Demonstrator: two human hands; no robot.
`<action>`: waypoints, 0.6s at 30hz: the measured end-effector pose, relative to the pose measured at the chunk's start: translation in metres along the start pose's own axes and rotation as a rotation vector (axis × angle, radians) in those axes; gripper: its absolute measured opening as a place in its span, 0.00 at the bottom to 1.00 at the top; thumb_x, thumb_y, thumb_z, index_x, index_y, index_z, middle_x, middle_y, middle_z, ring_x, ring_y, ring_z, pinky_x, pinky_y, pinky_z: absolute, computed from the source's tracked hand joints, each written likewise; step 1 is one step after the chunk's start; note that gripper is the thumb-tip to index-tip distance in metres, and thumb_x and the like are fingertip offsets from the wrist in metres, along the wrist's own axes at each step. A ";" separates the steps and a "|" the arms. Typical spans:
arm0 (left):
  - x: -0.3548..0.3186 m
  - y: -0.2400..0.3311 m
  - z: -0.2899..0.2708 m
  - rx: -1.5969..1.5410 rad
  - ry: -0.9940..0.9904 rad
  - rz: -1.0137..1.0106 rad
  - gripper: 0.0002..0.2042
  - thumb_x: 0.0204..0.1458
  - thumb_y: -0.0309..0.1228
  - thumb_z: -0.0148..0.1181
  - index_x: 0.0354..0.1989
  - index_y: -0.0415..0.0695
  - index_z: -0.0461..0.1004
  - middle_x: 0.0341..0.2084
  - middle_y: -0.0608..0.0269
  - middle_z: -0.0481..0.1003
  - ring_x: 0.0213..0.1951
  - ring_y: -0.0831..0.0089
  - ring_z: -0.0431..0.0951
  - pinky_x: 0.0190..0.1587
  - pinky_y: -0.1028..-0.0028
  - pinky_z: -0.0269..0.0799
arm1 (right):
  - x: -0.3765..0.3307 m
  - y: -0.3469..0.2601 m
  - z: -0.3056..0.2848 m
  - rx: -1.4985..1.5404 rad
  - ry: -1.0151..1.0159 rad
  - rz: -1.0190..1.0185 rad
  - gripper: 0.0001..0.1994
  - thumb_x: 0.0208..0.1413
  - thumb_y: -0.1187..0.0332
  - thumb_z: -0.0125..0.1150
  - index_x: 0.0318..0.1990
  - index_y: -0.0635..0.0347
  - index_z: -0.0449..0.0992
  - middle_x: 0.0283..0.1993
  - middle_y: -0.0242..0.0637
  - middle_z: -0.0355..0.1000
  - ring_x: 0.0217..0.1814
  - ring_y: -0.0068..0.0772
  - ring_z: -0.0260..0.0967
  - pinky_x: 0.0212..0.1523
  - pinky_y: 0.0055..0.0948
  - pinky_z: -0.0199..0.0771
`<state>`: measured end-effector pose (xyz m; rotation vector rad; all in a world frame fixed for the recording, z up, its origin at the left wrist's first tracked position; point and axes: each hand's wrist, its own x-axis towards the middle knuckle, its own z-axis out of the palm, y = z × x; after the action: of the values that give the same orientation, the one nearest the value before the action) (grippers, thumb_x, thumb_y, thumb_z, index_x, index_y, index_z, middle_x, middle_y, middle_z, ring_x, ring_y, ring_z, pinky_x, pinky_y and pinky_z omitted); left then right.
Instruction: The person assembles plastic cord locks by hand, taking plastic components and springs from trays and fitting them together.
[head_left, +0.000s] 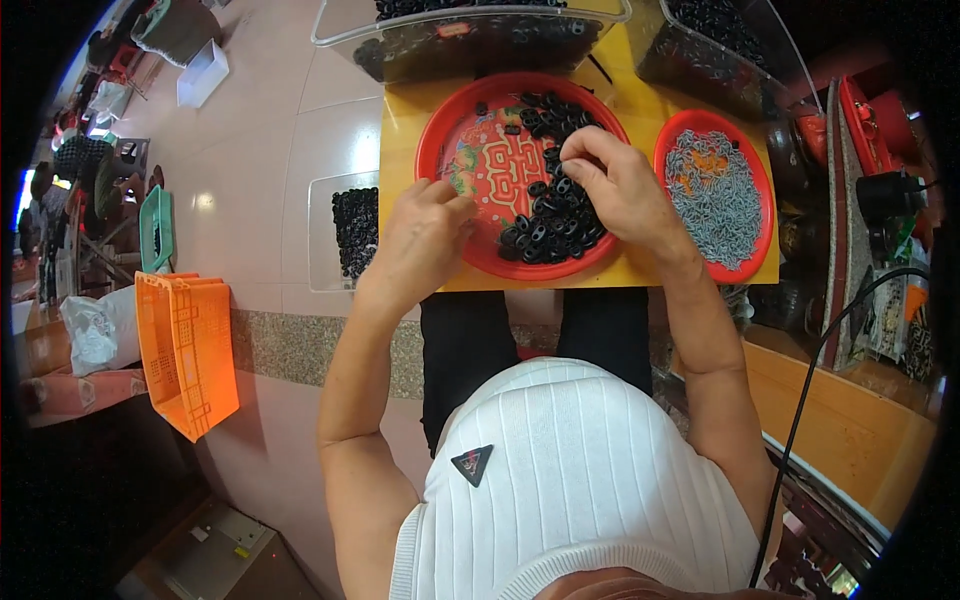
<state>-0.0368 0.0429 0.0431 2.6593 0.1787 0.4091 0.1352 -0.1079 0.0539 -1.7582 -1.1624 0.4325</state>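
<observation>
A big round red tray [470, 120] with a gold pattern lies on a small yellow table [400, 150]. Several small black ring-shaped parts [555, 225] are heaped along its right and near side. My right hand [620, 185] rests over that heap, fingertips pinched on a black part. My left hand [425, 235] sits at the tray's near left rim, fingers curled closed; what it holds is hidden. A smaller red tray [762, 190] to the right holds several small grey metal pieces [715, 200].
Two clear plastic bins [480, 40] of black parts stand at the table's far edge. Another clear tub of black parts [352, 230] sits on the floor to the left. Stacked orange crates [185, 345] stand left; red trays and a black cable are at right.
</observation>
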 end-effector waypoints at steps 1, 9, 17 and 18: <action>0.004 0.004 0.003 -0.040 -0.069 0.005 0.07 0.36 0.18 0.56 0.27 0.38 0.72 0.22 0.56 0.69 0.32 0.58 0.69 0.36 0.67 0.66 | -0.005 -0.001 -0.001 0.000 0.005 0.001 0.03 0.48 0.74 0.51 0.28 0.65 0.67 0.25 0.40 0.65 0.30 0.35 0.65 0.32 0.29 0.63; 0.018 -0.003 0.001 -0.047 0.020 -0.027 0.06 0.35 0.19 0.56 0.25 0.38 0.73 0.22 0.54 0.70 0.31 0.58 0.70 0.34 0.67 0.67 | -0.037 -0.004 -0.010 0.460 -0.036 0.281 0.06 0.55 0.67 0.50 0.31 0.59 0.67 0.22 0.23 0.61 0.21 0.11 0.59 0.21 0.10 0.60; 0.042 0.022 -0.001 0.423 -0.437 -0.159 0.03 0.35 0.21 0.53 0.20 0.38 0.73 0.21 0.48 0.72 0.28 0.55 0.74 0.30 0.63 0.70 | -0.051 -0.003 -0.004 0.509 -0.103 0.379 0.06 0.55 0.66 0.51 0.31 0.57 0.68 0.21 0.24 0.62 0.19 0.10 0.58 0.18 0.11 0.59; 0.044 0.022 0.003 0.466 -0.464 -0.115 0.03 0.35 0.21 0.52 0.20 0.38 0.72 0.20 0.48 0.72 0.27 0.55 0.75 0.29 0.63 0.71 | -0.053 -0.004 -0.004 0.496 -0.099 0.389 0.06 0.54 0.67 0.51 0.31 0.58 0.68 0.21 0.24 0.62 0.19 0.11 0.59 0.19 0.11 0.59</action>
<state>0.0068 0.0302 0.0616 3.0851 0.3078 -0.3324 0.1102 -0.1543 0.0486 -1.5243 -0.6897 0.9624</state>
